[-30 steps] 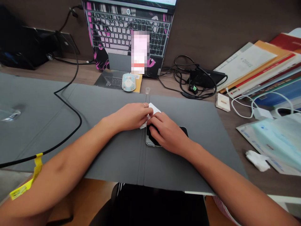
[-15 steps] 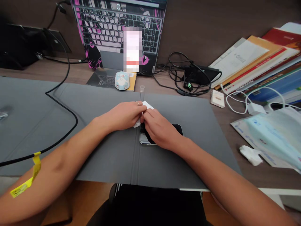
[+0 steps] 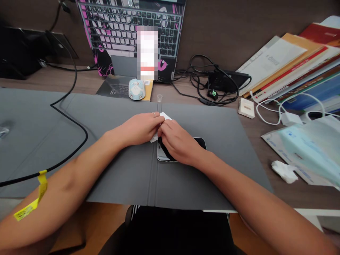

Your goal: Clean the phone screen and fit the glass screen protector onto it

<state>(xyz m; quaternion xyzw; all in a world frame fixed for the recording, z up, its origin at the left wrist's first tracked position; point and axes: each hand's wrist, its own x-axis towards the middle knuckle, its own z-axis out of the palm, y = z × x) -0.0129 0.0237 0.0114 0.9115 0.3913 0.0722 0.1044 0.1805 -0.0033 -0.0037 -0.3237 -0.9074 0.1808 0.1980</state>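
Observation:
My left hand (image 3: 142, 126) and my right hand (image 3: 178, 141) meet over a dark-screened phone (image 3: 201, 142), fingers closed and pressed together. A flat white piece of paper (image 3: 165, 115) sticks out from between their fingertips, pinched by both. Its lower end (image 3: 153, 139) shows below my left fingers; the middle is hidden. The phone lies flat on a grey desk mat (image 3: 127, 173), partly covered by my right hand. A ring is on one of my left fingers.
Beyond the mat stand a laptop (image 3: 117, 35), a light-blue mouse (image 3: 136, 89) and a small clear cup (image 3: 159, 98). A black cable (image 3: 77, 122) crosses the left side. To the right are books (image 3: 297, 71), a small box (image 3: 246, 108), a blue-white packet (image 3: 305, 141) and crumpled tissue (image 3: 284, 171).
The view has shifted slightly. Both hands keep their closed pinch on the white paper, and the phone stays in place on the mat.

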